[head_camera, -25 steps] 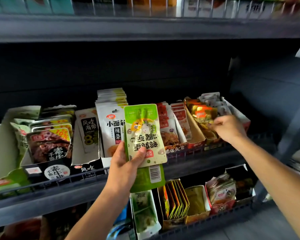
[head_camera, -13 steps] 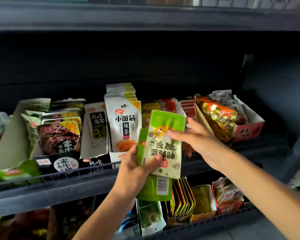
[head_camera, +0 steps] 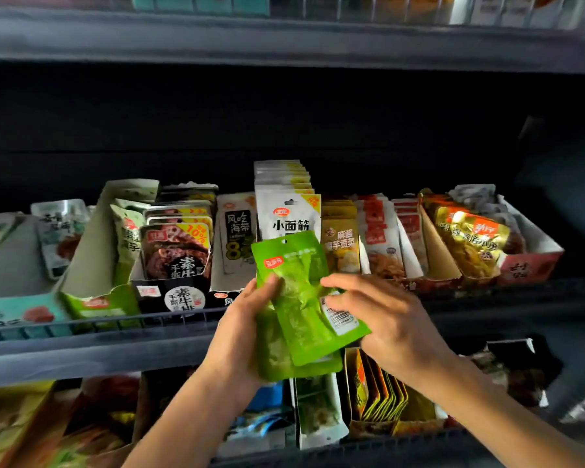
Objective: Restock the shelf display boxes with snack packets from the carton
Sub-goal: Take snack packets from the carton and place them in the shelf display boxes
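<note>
Two bare hands hold green snack packets (head_camera: 301, 298) in front of a dark shop shelf (head_camera: 92, 349). The left hand (head_camera: 247, 336) grips the small stack from behind, thumb curled over its left edge. The right hand (head_camera: 385, 319) pinches the front packet at its right side, fingers bent across the white barcode label (head_camera: 340, 317). The front packet is tilted, its hang hole uppermost and a small red brand badge near the top; the lettering on it is too blurred to read.

Behind the packets, open cardboard display boxes stand side by side along the shelf's wire front rail. A tall white packet (head_camera: 289, 214) reads "小面筋". Just left of it, a white packet (head_camera: 238, 231) reads "风吃海带" with a large "8". Further left, a dark box (head_camera: 179, 295) and its packets read "手撕素牛排", with a yellow "10%" flash. A green and white display box (head_camera: 95, 275) stands at that box's left. Right of the white packets, yellow packets (head_camera: 340, 244) show "麻酱"; red and white packets follow, then gold foil packets (head_camera: 470, 241) in a red and white box (head_camera: 531, 265) at the far right.

More packets fill boxes on the lower shelf (head_camera: 368, 447).
</note>
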{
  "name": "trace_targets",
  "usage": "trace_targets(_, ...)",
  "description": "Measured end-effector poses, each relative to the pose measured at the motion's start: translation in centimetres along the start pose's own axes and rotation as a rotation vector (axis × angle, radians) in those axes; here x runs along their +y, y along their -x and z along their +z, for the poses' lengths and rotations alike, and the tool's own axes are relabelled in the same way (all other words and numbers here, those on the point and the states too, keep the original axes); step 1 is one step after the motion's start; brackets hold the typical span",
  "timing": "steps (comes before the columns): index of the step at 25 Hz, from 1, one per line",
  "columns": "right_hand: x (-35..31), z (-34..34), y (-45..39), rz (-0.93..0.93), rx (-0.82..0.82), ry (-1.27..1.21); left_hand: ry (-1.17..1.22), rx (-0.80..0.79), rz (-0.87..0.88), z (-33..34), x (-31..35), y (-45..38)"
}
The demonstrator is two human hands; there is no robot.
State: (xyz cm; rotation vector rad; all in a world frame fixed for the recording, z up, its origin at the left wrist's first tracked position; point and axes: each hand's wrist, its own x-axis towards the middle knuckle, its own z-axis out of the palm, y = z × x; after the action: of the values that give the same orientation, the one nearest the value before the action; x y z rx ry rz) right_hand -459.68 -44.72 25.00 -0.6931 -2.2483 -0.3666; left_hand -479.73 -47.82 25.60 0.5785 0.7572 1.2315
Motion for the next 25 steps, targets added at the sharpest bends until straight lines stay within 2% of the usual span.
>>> trace_targets(2,-1.0,0.4,-0.5,0.162,-0.127,-0.220,-0.108,0.128,0.157,-1.1,0.4,0.3)
trace_targets(4,-2.3,0.2,-1.7,0.457,-0.244,-0.591,-0.154,0.206,0.252,-2.4,1.0,0.7)
trace_targets(6,-3.2,0.5,-2.7,0.688,-0.168,-0.902,-0.174,0.216,0.303,-3.1,1.8,1.6)
trace_targets(8,-4.1,0.7,-3.9,0.861,-0.068,-1.076,-0.209,0.211,0.359,-3.7,2.6,2.4)
trace_targets(9,-5.0,0.7,-4.5,0.889,0.002,-1.070,-0.241,0.209,0.388,-4.1,3.0,2.6)
trace_targets(11,-6.8,0.7,-5.5,0.818,0.125,-0.841,-0.331,0.204,0.447,-4.3,3.4,3.3)
trace_targets(13,-9.2,0.9,-6.7,0.696,-0.026,-0.672,-0.458,0.190,0.544,-4.2,3.5,4.1)
trace_targets(15,-11.5,1.7,-7.8,0.744,-0.208,-0.814,-0.545,0.134,0.606,-4.1,3.5,4.9)
trace_targets(17,-12.9,2.6,-8.5,0.901,-0.144,-1.113,-0.500,0.087,0.574,-4.0,3.5,5.8)
trace_targets(20,-13.5,3.4,-9.5,1.148,0.034,-1.511,-0.250,0.089,0.386,-4.1,4.7,7.1)
trace_targets(23,-13.4,4.5,-9.9,1.285,0.005,-1.779,-0.135,0.069,0.281,-5.0,6.3,7.5)
trace_targets(25,-13.5,5.4,-9.9,1.308,-0.045,-1.935,-0.120,0.050,0.235,-5.7,7.0,7.7)
